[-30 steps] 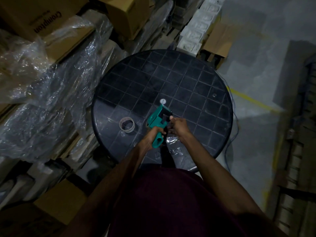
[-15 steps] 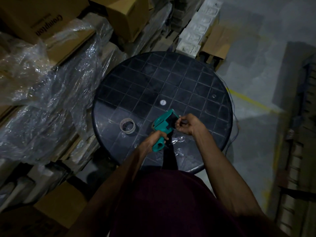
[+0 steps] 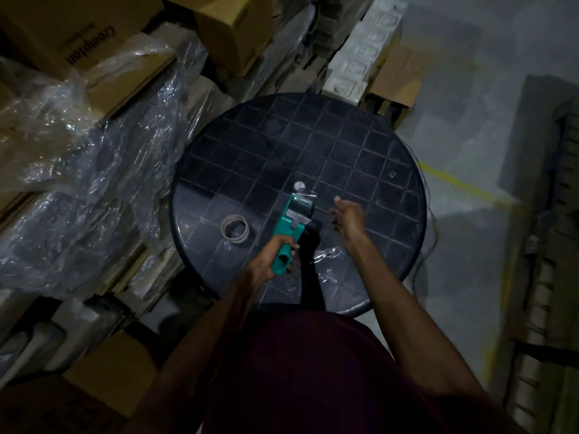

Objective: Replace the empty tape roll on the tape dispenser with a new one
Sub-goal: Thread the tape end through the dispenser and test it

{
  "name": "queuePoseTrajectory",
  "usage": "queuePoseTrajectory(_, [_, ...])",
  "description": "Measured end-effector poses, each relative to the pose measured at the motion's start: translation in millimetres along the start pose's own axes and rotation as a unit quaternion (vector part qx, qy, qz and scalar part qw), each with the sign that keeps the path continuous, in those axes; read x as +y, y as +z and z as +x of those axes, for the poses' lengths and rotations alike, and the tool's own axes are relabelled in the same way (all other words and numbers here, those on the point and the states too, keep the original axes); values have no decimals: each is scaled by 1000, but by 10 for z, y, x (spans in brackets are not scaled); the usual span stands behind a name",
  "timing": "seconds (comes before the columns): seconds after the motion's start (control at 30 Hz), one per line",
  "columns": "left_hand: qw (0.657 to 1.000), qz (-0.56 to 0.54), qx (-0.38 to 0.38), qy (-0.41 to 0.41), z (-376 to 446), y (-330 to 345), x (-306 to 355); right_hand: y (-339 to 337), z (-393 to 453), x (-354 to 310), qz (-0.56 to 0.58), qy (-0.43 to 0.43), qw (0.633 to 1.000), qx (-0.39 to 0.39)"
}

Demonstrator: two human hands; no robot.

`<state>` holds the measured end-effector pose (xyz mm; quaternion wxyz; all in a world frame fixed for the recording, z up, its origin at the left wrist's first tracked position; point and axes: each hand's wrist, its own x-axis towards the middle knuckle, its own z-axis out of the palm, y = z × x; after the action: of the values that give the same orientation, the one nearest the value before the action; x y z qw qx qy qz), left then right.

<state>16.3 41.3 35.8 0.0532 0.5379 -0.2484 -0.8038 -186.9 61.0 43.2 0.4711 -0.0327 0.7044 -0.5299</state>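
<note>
My left hand (image 3: 272, 255) grips the handle of a teal tape dispenser (image 3: 292, 219), held above the round black table (image 3: 376, 151) with its head pointing away from me. A strip of clear tape shows at the dispenser's front end. My right hand (image 3: 347, 216) hovers just right of the dispenser, fingers apart, holding nothing. An empty brown cardboard tape core (image 3: 235, 230) lies flat on the table left of the dispenser. A crumpled piece of clear tape or film (image 3: 326, 255) lies on the table near me.
Cardboard boxes (image 3: 232, 29) and plastic-wrapped stacks (image 3: 87, 170) crowd the left side. White foam packing (image 3: 360, 57) and a brown box stand behind the table. Grey floor with a yellow line (image 3: 463, 186) lies to the right. A thin cable hangs off the table's right rim.
My right hand has let go of the dispenser's front and moved right, opening. The dispenser has turned so its head points away from me. The view has shifted slightly.
</note>
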Motion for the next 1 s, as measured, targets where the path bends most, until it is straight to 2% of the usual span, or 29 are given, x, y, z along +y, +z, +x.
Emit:
queuePoseTrajectory(0.07, [1000, -18, -7, 2, -14, 3, -4, 34, -42, 95, -75, -35, 996, 12])
queuePoseTrajectory(0.13, [999, -47, -27, 0, -52, 16, -2, 86, -131, 181, -127, -12, 992, -11])
queuePoseTrajectory(0.23, [994, -87, -70, -13, -117, 59, 6, 142, -316, 304, -160, 128, 974, -101])
queuePoseTrajectory(0.3, [991, -102, -85, -23, -126, 77, -12, 157, -413, 378, -134, 218, 952, -171])
queuePoseTrajectory(0.4, [990, -103, -92, -36, -125, 58, -51, 140, -421, 454, -68, 268, 938, -209])
queuePoseTrajectory(0.53, [985, -108, -123, -49, -156, 0, -99, 115, -425, 499, -36, 238, 945, -223])
queuePoseTrajectory(0.63, [983, -112, -136, -54, -177, 5, -87, 158, -461, 535, -33, 157, 960, -231])
queuePoseTrajectory(0.8, [988, -82, -120, -52, -200, 34, -39, 230, -558, 564, -53, 44, 989, -134])
queuePoseTrajectory(0.9, [990, -62, -117, -52, -215, 50, -10, 258, -538, 635, -66, -18, 994, -90])
queuePoseTrajectory(1.0, [991, -70, -99, -57, -233, 50, 1, 290, -490, 736, -124, -77, 988, -50])
